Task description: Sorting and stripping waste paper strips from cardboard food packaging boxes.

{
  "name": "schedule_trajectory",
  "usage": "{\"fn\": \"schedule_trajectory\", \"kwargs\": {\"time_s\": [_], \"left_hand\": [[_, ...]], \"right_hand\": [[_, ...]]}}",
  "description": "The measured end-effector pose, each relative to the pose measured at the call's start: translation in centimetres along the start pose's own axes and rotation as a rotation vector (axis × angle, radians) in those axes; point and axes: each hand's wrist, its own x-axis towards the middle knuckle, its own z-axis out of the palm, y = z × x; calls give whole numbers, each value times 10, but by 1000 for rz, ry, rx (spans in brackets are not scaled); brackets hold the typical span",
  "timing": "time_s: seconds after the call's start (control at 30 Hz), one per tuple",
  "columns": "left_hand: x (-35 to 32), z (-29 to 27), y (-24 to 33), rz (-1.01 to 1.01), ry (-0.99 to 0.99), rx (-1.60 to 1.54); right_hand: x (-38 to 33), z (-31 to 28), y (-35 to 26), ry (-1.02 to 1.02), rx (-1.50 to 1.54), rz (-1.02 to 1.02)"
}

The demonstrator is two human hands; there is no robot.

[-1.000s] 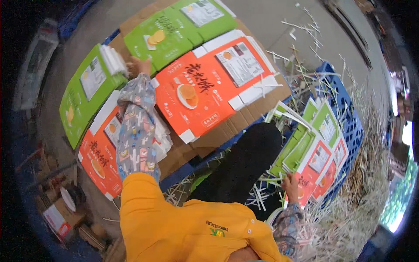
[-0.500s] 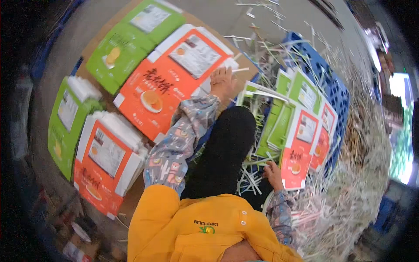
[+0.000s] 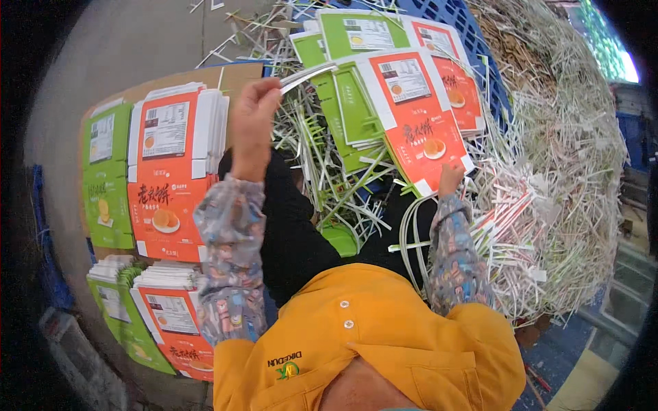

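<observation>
My left hand (image 3: 255,127) is raised with closed fingers, pinching a thin white paper strip (image 3: 306,77) that reaches toward the flat cartons. My right hand (image 3: 450,179) holds the lower right corner of a flat orange-and-white carton (image 3: 413,113), its fingertips partly hidden. That carton lies slanted, overlapping green flat cartons (image 3: 353,109) and beside another orange one (image 3: 458,89). To the left of my left hand stands a neat stack of orange cartons (image 3: 168,175), with a green stack (image 3: 106,181) against it.
Loose paper strips (image 3: 343,212) lie between and around my legs. A large heap of shredded strips (image 3: 548,198) rises on the right. Blue plastic latticework (image 3: 439,10) stands behind the cartons. More stacks of orange (image 3: 168,312) and green cartons (image 3: 116,308) are at the lower left.
My view has turned, shifting the scene. My left hand has left the orange stack and now holds a strip. My right hand has moved up to the carton's lower corner.
</observation>
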Motion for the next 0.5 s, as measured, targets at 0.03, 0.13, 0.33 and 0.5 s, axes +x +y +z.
{"fn": "schedule_trajectory", "kwargs": {"time_s": [0.03, 0.13, 0.33, 0.5], "left_hand": [[-8, 25, -5, -28, -5, -1], [-33, 92, -50, -203, -131, -160], [-85, 122, -131, -635, -244, -8], [-88, 126, -140, -814, -314, -81]], "right_hand": [[7, 5, 27, 14, 4, 14], [86, -35, 105, -224, 47, 984], [34, -7, 63, 157, 37, 518], [29, -16, 35, -93, 349, 753]]}}
